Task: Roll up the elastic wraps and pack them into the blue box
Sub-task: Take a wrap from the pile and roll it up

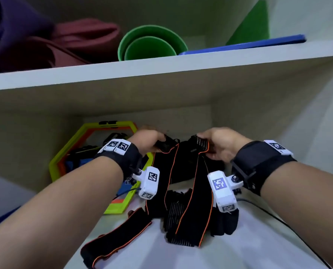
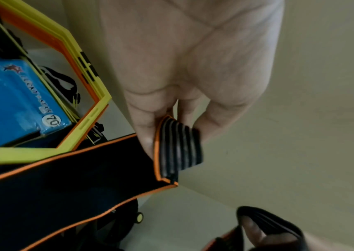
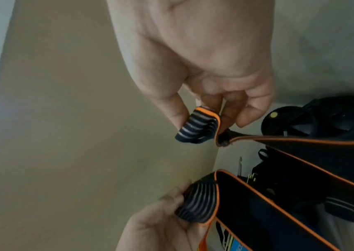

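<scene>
Black elastic wraps [image 1: 183, 191] with orange edging lie in a heap on the white shelf [image 1: 239, 253], their ends lifted toward the back wall. My left hand [image 1: 152, 140] pinches the striped end of one wrap [image 2: 178, 149] between thumb and fingers. My right hand [image 1: 218, 144] pinches the striped end of another strip [image 3: 199, 130]. In the right wrist view, my left hand [image 3: 167, 219] holds its curled end just below my right hand. The blue box [image 2: 15, 101] sits at the left, behind the yellow-green hexagonal frame [image 1: 68, 150].
An upper shelf [image 1: 161, 68] overhangs the work area, carrying green cups [image 1: 150, 45], a blue board [image 1: 243, 45] and folded purple and red cloth [image 1: 45, 41]. More black gear [image 3: 313, 117] lies at the back corner. A loose wrap tail [image 1: 115, 235] trails front left.
</scene>
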